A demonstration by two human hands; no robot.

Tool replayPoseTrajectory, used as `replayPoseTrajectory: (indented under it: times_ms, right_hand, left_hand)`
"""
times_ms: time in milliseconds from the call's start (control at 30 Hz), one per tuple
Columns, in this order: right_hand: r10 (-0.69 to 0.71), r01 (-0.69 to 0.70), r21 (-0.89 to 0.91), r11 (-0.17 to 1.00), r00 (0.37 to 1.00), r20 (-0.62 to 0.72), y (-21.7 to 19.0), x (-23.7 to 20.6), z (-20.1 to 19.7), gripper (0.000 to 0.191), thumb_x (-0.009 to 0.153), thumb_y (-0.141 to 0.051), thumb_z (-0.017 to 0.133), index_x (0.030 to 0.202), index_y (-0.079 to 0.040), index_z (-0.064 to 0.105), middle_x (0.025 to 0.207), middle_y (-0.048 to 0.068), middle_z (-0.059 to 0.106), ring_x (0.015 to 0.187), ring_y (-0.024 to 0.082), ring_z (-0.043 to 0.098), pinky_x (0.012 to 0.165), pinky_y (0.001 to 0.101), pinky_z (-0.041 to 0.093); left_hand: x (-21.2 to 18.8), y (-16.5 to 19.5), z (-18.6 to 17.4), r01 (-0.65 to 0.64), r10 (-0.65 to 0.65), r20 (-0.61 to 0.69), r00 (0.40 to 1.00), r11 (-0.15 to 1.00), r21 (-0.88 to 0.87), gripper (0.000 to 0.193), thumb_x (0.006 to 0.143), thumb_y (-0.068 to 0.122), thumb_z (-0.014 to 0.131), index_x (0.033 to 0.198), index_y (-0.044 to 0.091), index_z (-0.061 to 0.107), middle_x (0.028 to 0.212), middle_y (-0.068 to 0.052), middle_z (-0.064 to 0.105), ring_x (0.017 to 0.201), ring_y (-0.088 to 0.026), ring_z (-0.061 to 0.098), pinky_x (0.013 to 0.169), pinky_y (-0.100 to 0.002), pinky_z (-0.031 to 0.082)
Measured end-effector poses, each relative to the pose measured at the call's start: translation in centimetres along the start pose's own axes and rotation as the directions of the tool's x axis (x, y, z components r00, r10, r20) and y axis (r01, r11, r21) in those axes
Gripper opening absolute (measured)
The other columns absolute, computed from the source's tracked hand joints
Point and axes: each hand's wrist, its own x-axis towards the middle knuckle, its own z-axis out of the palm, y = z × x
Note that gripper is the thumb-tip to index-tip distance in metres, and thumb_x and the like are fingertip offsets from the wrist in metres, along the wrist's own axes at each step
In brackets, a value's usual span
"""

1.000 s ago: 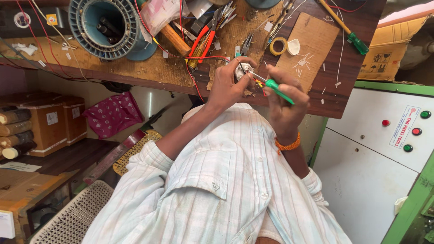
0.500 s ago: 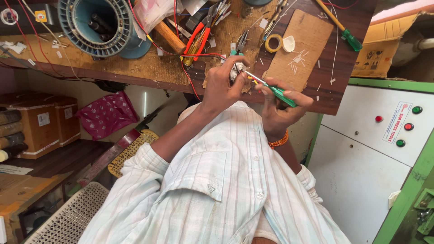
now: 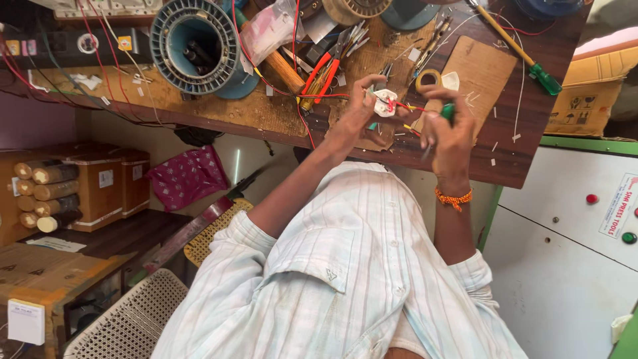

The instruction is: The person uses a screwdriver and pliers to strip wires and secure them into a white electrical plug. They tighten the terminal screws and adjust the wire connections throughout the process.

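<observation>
Over the cluttered surface [image 3: 219,110], left hand [image 3: 359,116] pinches a small white plug [image 3: 385,103] with red wires; right hand [image 3: 448,129], grip closed round a green-handled screwdriver [image 3: 448,112].

On the workbench [image 3: 219,110] a large wire spool [image 3: 194,45] lies at the left; pliers [image 3: 324,72] lie right of it, beside a hammer handle [image 3: 284,70]; a tape roll [image 3: 428,79] sits on a board [image 3: 480,73] further right; a long screwdriver [image 3: 522,52] lies at the right end. The left hand [image 3: 359,116] and right hand [image 3: 448,129] meet above the bench edge, a small plug [image 3: 385,103] between them; boxes [image 3: 100,186] stand below on the left; a metal cabinet [image 3: 571,266] stands right.
</observation>
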Motion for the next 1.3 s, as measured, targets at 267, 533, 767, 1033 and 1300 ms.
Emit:
replayPoseTrajectory:
  times_ms: [267, 533, 767, 1033, 1300]
  right_hand:
    - [-0.146, 0.203, -0.455, 0.867, 0.977, 0.158, -2.5, 1.6, 3.3, 0.055, 0.086, -0.008, 0.091, 0.136, -0.003, 0.067, 0.118, 0.005, 0.072, 0.105, 0.009, 0.067, 0.09, 0.0274, 0.056]
    - [0.183, -0.136, -0.289, 0.948, 0.973, 0.142, -2.7, 1.0, 3.0, 0.05, 0.085, -0.009, 0.086, 0.132, -0.001, 0.068, 0.105, 0.0, 0.071, 0.083, 0.001, 0.058, 0.068, 0.0194, 0.047]
    - [0.261, -0.211, -0.218, 0.953, 0.936, 0.235, -1.8, 0.5, 4.1, 0.051, 0.084, -0.012, 0.083, 0.13, -0.001, 0.066, 0.102, -0.004, 0.072, 0.082, -0.001, 0.063, 0.066, 0.0169, 0.054]
    - [0.356, -0.321, -0.209, 0.924, 0.921, 0.157, -1.3, -0.1, 4.7, 0.049, 0.083, -0.015, 0.084, 0.128, -0.002, 0.069, 0.092, -0.003, 0.068, 0.07, 0.001, 0.055, 0.057, 0.0185, 0.046]
    - [0.188, -0.112, -0.441, 0.89, 0.973, 0.131, -2.0, -0.7, 6.3, 0.052, 0.084, -0.021, 0.088, 0.13, -0.004, 0.07, 0.104, 0.003, 0.07, 0.091, 0.009, 0.06, 0.08, 0.0248, 0.05]
  left_hand:
    - [-0.1, 0.0, 0.3, 0.004, -0.004, -0.003, 1.0, 0.977, 0.211, 0.077, 0.099, 0.064, 0.038, 0.161, 0.027, 0.011, 0.126, -0.009, 0.058, 0.097, -0.02, 0.07, 0.057, -0.032, 0.061]
    - [-1.0, 0.3, -3.9, -0.173, 0.15, -0.333, 0.931, 0.984, -0.042, 0.04, 0.11, 0.039, 0.057, 0.124, 0.004, 0.07, 0.102, -0.002, 0.07, 0.091, -0.009, 0.065, 0.074, -0.025, 0.055]
    - [-1.3, 0.3, -3.9, 0.041, -0.069, -0.066, 0.995, 0.935, -0.353, 0.034, 0.104, 0.03, 0.067, 0.122, 0.001, 0.072, 0.097, -0.001, 0.07, 0.088, -0.008, 0.066, 0.074, -0.025, 0.057]
    - [-0.8, -0.6, -4.0, -0.005, -0.033, -0.141, 0.989, 0.965, -0.263, 0.029, 0.098, 0.02, 0.074, 0.118, 0.0, 0.074, 0.096, -0.005, 0.073, 0.082, -0.009, 0.067, 0.067, -0.023, 0.056]
    - [-0.2, -1.0, -3.6, -0.109, 0.094, -0.215, 0.972, 0.992, -0.058, 0.015, 0.099, 0.018, 0.076, 0.099, 0.006, 0.068, 0.09, 0.001, 0.067, 0.082, -0.005, 0.059, 0.073, -0.022, 0.048]
